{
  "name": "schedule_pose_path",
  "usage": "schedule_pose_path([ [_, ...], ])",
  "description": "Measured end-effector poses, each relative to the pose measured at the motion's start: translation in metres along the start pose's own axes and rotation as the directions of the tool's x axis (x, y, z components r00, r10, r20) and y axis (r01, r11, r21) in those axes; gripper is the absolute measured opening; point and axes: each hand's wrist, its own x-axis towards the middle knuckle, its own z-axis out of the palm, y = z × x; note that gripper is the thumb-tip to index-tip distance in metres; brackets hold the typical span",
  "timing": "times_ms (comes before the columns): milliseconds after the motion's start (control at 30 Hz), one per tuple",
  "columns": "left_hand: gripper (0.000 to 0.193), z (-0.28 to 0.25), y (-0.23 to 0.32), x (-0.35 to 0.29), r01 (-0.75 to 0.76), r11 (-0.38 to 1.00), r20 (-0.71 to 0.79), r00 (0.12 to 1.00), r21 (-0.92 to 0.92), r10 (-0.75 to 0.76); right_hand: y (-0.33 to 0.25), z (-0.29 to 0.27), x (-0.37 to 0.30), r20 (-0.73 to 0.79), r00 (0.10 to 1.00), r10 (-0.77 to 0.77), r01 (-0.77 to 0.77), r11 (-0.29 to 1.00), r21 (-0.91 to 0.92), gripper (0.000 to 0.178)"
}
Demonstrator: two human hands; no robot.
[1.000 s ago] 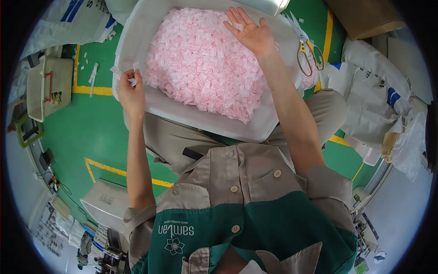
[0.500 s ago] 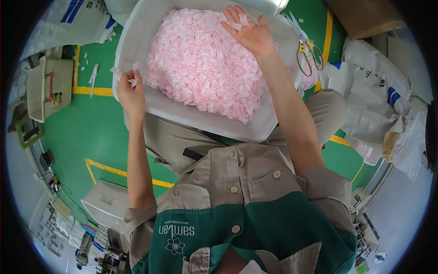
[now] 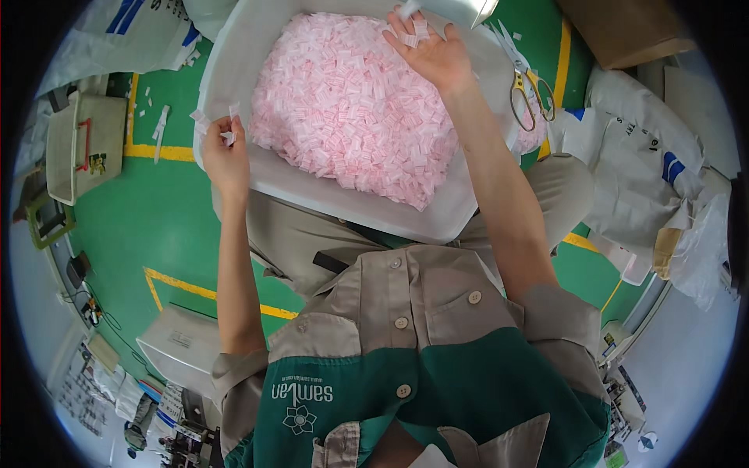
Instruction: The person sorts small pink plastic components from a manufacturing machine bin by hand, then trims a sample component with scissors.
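Observation:
A white plastic tub [image 3: 343, 207] stands in front of me, heaped with small pink-and-white pieces [image 3: 351, 101] like little sachets or cut labels. Over its left rim, my left hand [image 3: 225, 152] is closed round a few white pieces [image 3: 200, 120] that stick out between its fingers. My right hand [image 3: 433, 54] is held palm up above the heap's far right side, fingers spread. A few small pieces [image 3: 421, 31] rest on its fingers. At its fingertips is a blurred whitish piece [image 3: 408, 9]; whether it touches them I cannot tell.
Scissors [image 3: 521, 86] with yellow-rimmed handles lie by the tub's right side, near more pink pieces [image 3: 530, 132]. Large white sacks [image 3: 624, 148] and a cardboard box [image 3: 624, 31] stand right. A pale crate [image 3: 86, 148] and scattered scraps [image 3: 161, 129] are on the green floor left.
A blurred whitish piece has appeared at my right fingertips. My right hand has shifted very slightly to the right; my left hand is nearly still.

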Motion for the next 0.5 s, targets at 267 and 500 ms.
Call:
schedule_pose_path([
  [267, 0.018, 0.000, 0.001, 0.000, 0.004, 1.000, -0.004, 1.000, 0.013, -0.004, 0.005, 0.006, -0.003, -0.012, 1.000, 0.005, -0.005, 1.000, -0.004, 0.073],
  [500, 0.018, -0.001, 0.001, -0.001, 0.016, 1.000, -0.002, 1.000, 0.019, -0.015, 0.003, 0.001, -0.003, 0.012, 1.000, -0.022, 0.023, 0.996, -0.084, 0.074],
])
